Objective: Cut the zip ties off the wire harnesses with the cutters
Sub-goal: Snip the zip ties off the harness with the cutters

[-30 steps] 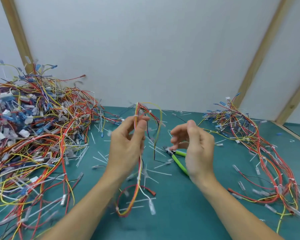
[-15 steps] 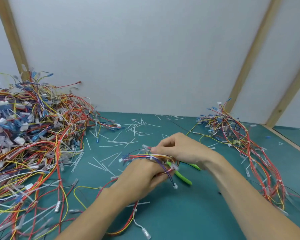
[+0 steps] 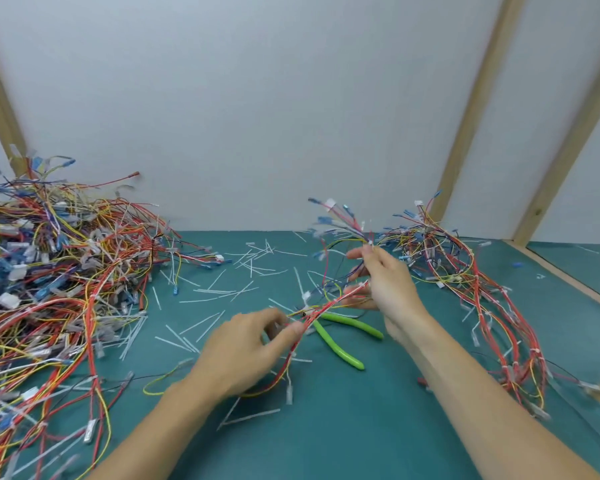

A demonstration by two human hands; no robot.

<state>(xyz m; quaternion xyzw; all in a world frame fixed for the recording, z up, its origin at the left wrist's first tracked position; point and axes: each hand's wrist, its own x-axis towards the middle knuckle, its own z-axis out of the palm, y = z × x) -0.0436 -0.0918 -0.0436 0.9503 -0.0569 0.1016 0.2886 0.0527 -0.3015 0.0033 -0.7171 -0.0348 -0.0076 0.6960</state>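
Large harness pile (image 3: 49, 271): far left on teal counter (image 3: 378, 427), cut off by the frame edge. Cut ties (image 3: 222, 292): scattered mid-counter. Left hand (image 3: 246, 351): blurred, pinching a wire harness (image 3: 326, 306). Green-handled cutters (image 3: 340, 341): lying under that harness, jaws hidden. Right hand (image 3: 385, 282): gripping the harness's upper end. Smaller harness pile (image 3: 465, 271): right.

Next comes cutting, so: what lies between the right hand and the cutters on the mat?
The harness itself. The right hand grips its upper end, the left hand the lower, and its red wires stretch across the head of the green-handled cutters. The handles lie uncovered on the mat.
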